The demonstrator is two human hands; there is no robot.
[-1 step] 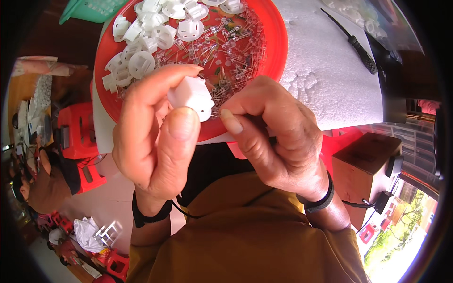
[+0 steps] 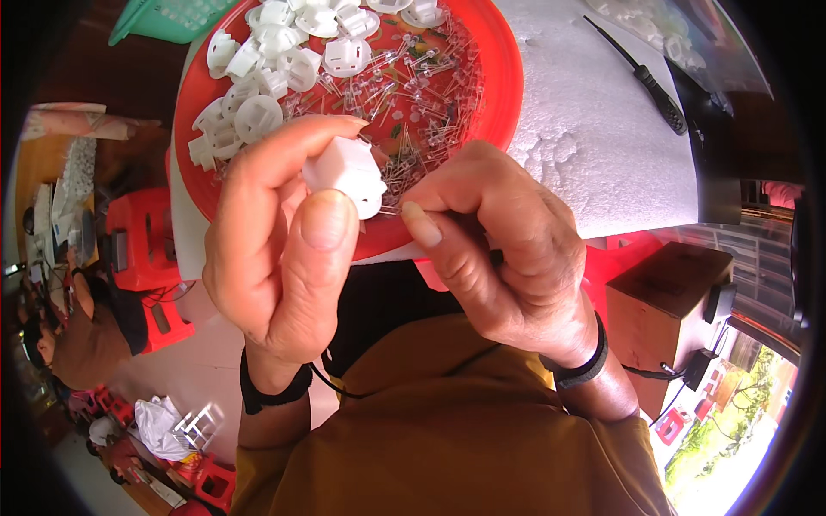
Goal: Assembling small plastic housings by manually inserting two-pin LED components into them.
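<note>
A white plastic housing (image 2: pixel 346 176) with a flat round flange is pinched between the thumb and fingers of my left hand (image 2: pixel 280 249). Thin metal legs, like those of an LED (image 2: pixel 390 210), run from the flange side to the thumb and fingertip of my right hand (image 2: pixel 508 249), which is closed on them. The LED's bulb end is hidden at the housing. Just beyond both hands lies a red round tray (image 2: pixel 502 95). Loose clear LEDs (image 2: pixel 413 82) are scattered in it, beside a heap of similar white housings (image 2: pixel 258 118) on its left.
White foam sheeting (image 2: pixel 602 163) covers the table under the tray. A black-handled screwdriver (image 2: pixel 658 99) lies at its right. A green basket (image 2: pixel 163 19) stands far left. Beside me are red stools (image 2: pixel 142 241) and a wooden box (image 2: pixel 667 301); other people sit at lower left.
My left hand and the white housing have shifted very slightly left. The right hand has barely moved, its pinch unchanged.
</note>
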